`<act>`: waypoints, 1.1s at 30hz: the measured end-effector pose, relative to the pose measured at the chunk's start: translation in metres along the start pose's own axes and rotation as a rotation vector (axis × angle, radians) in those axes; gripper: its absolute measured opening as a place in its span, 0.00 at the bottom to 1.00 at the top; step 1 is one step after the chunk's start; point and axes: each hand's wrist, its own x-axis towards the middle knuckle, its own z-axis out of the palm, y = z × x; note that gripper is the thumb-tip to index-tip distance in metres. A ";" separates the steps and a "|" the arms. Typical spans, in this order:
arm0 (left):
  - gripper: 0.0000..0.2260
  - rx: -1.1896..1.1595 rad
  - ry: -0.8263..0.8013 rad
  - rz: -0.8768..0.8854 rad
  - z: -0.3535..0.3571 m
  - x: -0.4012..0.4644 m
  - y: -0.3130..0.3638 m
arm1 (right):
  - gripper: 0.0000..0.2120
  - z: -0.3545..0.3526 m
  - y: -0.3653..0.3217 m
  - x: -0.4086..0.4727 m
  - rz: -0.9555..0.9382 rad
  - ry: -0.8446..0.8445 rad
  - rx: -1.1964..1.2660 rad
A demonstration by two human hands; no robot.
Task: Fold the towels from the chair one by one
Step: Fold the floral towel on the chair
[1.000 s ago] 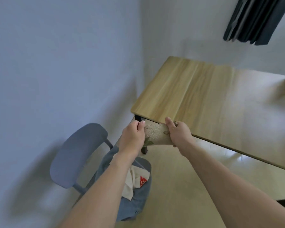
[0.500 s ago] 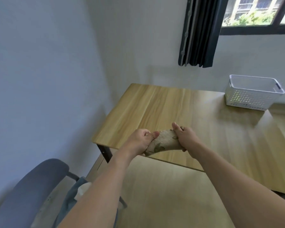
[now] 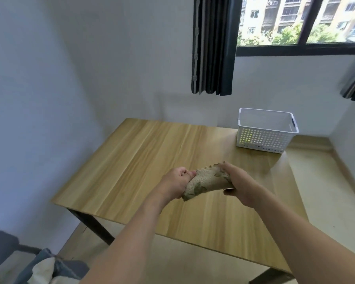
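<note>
Both hands have carried the towel (image 3: pixel 208 181) forward from the near edge to over the middle of the worktop (image 3: pixel 131 160); chair now mostly out of view. Left hand (image 3: pixel 177 183) fisted round the towel's left end, right hand (image 3: pixel 237 184) curled over the right end, thumb under. Towel is bunched into a short roll between them, above the worktop; can't tell if it touches. Risks: still bunched, so laying it down like this gives a crooked fold; letting go of one end drops it in a heap. White basket (image 3: pixel 264 138) sits well beyond the towel at the worktop's far right corner. More cloth (image 3: pixel 43 271) lies on the chair (image 3: pixel 0 249), near-left of the worktop.
</note>
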 end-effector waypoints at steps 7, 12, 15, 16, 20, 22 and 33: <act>0.09 -0.086 -0.025 0.013 0.130 0.062 0.098 | 0.10 -0.162 -0.024 0.063 -0.124 0.063 -0.027; 0.10 -0.007 -0.015 -0.016 0.178 0.088 0.148 | 0.09 -0.231 -0.052 0.102 -0.166 -0.003 -0.190; 0.10 0.091 0.007 0.000 0.186 0.122 0.167 | 0.10 -0.253 -0.078 0.134 -0.239 -0.040 -0.254; 0.09 0.113 0.015 0.008 0.189 0.137 0.174 | 0.09 -0.260 -0.088 0.146 -0.274 -0.023 -0.289; 0.05 0.194 0.080 0.061 0.211 0.215 0.213 | 0.07 -0.301 -0.135 0.210 -0.375 0.016 -0.476; 0.05 0.167 0.123 0.066 0.229 0.263 0.234 | 0.09 -0.328 -0.163 0.250 -0.395 -0.003 -0.516; 0.03 0.272 0.042 -0.215 0.347 0.534 0.263 | 0.15 -0.442 -0.173 0.513 -0.351 -0.078 -0.985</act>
